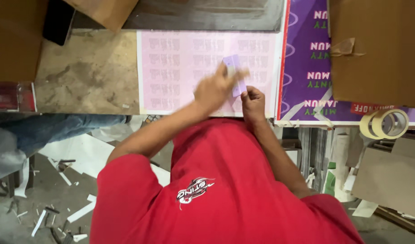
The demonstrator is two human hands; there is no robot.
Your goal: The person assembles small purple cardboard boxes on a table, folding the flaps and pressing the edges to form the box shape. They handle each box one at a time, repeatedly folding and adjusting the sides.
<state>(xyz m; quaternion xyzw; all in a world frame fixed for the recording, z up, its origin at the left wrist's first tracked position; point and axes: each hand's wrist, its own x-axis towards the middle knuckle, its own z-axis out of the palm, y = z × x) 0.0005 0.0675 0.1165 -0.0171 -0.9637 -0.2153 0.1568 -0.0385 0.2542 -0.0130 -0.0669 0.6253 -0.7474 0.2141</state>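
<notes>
A small pale purple slip (235, 68) stands over a pink printed sheet (171, 68) that lies on a worn workbench (85, 77). My right hand (253, 103) pinches the slip's lower end near the bench's front edge. My left hand (215, 89) is blurred with motion; its fingers lie against the slip's upper part, and I cannot tell whether they grip it. Both arms reach up from my red shirt (216, 190).
A purple printed board (306, 58) lies right of the pink sheet, partly under a cardboard box (379, 49). A roll of masking tape (384, 124) sits at the bench's right edge. Another person's jeans-clad leg (58, 129) is at left. Paper scraps (76, 212) litter the floor.
</notes>
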